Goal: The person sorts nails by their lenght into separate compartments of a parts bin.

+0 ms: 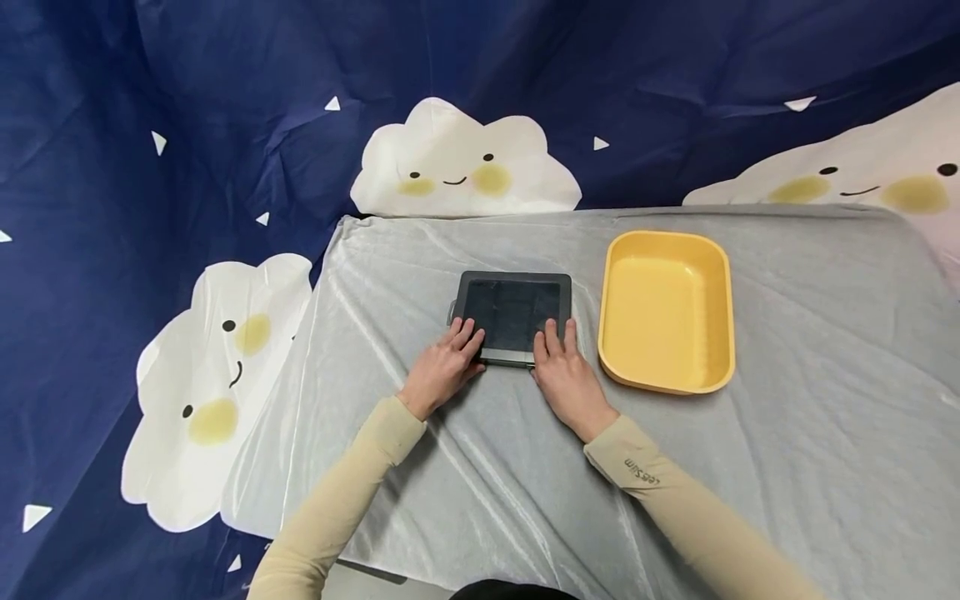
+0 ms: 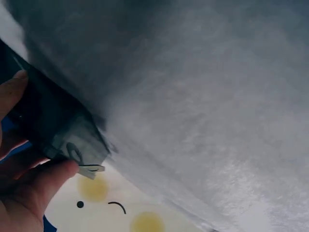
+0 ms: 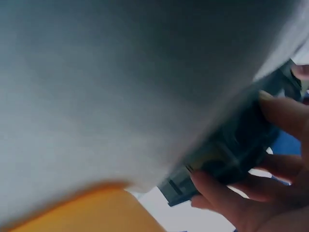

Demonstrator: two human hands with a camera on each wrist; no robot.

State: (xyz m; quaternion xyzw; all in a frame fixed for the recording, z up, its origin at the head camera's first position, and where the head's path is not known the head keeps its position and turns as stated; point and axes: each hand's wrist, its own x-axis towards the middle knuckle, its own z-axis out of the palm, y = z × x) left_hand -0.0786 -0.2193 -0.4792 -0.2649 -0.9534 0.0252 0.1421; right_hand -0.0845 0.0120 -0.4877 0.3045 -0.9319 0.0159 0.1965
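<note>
A flat, dark rectangular case (image 1: 513,312) with a glossy panel, a grey border and a pale strip along its near side lies on the grey cloth. My left hand (image 1: 442,368) grips its near left corner, fingers over the top and thumb at the near edge. At the near right corner, my right hand (image 1: 567,379) holds it the same way. A small looped tab (image 2: 94,168) sticks out from the case's end in the left wrist view. The right wrist view shows the case's dark side (image 3: 231,140) between thumb and fingers. What is under the panel is hidden by its darkness.
To the right of the case stands a yellow, open-topped tray (image 1: 611,325) with rounded corners. The grey cloth (image 1: 817,333) covers the table with some creases. Behind it hangs a dark blue curtain (image 1: 637,67) printed with smiling clouds.
</note>
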